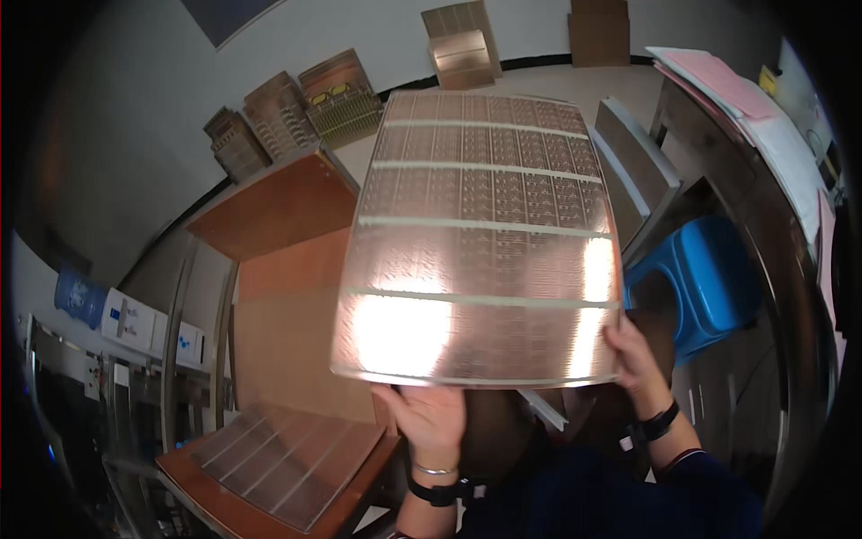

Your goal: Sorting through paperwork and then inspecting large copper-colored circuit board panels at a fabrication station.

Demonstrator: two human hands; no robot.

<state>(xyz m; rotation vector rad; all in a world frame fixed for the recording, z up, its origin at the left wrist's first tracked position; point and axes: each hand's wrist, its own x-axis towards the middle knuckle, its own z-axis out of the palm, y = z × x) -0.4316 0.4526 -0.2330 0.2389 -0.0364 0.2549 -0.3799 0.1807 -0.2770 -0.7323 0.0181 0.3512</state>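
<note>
A large copper-coloured circuit board panel (485, 260) is held up in front of me, tilted, with light strips across it and glare on its lower part. My left hand (429, 420) supports the panel's near edge from below, its thumb at the rim and its other fingers hidden underneath. At the right side near the lower corner, my right hand (636, 357) grips the edge. Down at the left, another striped panel (292, 463) lies on an orange-brown wooden seat or shelf (189, 476).
Several patterned panels (278, 108) lean along the far wall. A blue plastic stool (705, 278) stands at the right, beside a table (781, 198) with pink papers (723, 81). A brown wooden backboard (287, 202) rises at the left, near a blue water bottle (79, 296).
</note>
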